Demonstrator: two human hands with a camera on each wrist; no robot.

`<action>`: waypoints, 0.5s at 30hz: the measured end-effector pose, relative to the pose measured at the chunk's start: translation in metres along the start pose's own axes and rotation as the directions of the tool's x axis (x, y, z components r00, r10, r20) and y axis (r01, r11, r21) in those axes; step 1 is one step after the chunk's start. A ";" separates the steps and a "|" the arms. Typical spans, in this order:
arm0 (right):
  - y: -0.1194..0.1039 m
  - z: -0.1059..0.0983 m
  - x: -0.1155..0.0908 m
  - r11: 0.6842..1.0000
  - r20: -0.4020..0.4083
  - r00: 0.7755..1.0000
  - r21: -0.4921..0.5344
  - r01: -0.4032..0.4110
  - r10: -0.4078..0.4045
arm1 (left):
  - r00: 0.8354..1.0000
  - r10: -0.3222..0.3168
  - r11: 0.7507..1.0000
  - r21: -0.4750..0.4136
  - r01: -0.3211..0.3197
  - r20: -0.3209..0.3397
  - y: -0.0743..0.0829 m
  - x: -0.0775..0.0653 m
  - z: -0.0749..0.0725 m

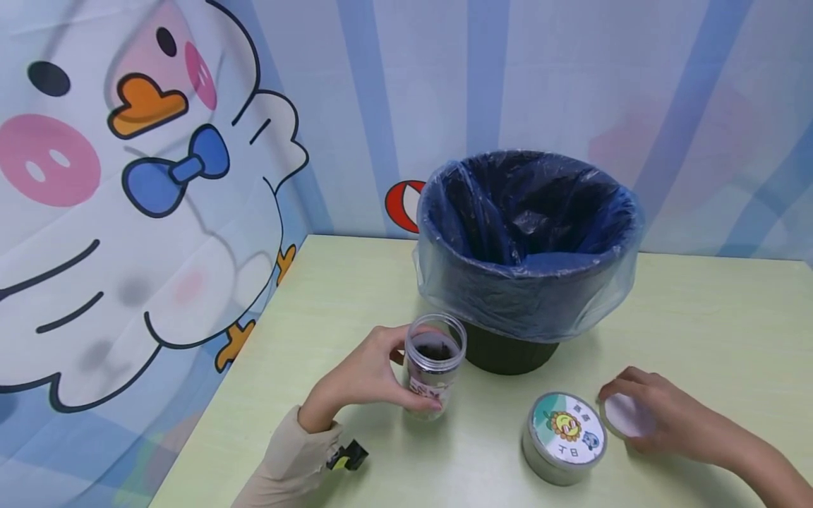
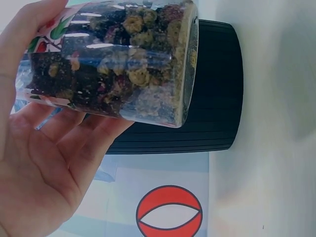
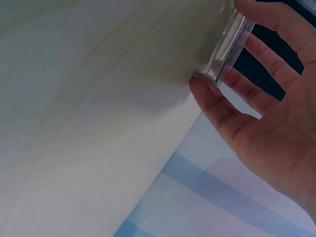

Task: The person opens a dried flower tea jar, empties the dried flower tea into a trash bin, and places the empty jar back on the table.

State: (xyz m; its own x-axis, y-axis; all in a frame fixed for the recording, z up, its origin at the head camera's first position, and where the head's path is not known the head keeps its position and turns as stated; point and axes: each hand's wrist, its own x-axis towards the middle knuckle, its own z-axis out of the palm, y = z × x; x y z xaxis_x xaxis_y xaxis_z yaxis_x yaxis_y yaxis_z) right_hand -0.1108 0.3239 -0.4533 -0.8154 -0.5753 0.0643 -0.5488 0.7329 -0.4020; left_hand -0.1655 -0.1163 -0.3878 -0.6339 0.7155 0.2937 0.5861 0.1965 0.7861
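My left hand (image 1: 371, 377) grips an open clear jar (image 1: 427, 398) round its side, in front of the bin. Dried flower buds and dark dried pieces (image 2: 123, 64) show through the jar's wall in the left wrist view, beside a printed label with red and green. At the right, my right hand (image 1: 673, 420) holds a round clear lid (image 1: 625, 416) by its edge, low over the table. In the right wrist view, thumb and fingers curl round the rim of that lid (image 3: 224, 49).
A black bin (image 1: 508, 353) lined with a blue plastic bag (image 1: 527, 300) stands at the back. Between the hands sits a round container (image 1: 562, 462) with a sunflower picture on top. A small black object (image 1: 348, 457) is by the left sleeve. A printed cloth (image 1: 413, 85) hangs behind the table (image 1: 356, 282).
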 end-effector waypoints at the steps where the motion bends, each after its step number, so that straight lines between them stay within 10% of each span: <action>1: -0.001 0.000 0.000 1.000 0.009 1.000 0.004 -0.010 0.010 | 1.000 -0.003 1.000 -0.001 0.003 -0.001 0.000 0.000 0.000; 15: -0.003 -0.001 -0.002 0.999 0.038 0.998 0.019 -0.048 0.047 | 0.998 -0.051 0.998 0.035 0.052 -0.036 0.003 -0.003 -0.009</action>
State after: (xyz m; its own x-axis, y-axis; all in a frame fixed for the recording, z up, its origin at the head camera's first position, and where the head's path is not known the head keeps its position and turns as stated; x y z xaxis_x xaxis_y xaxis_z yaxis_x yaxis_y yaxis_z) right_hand -0.1074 0.3229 -0.4516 -0.8326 -0.5538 0.0105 -0.5057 0.7524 -0.4221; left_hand -0.1662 -0.1240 -0.3820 -0.6803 0.6803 0.2727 0.5697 0.2566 0.7808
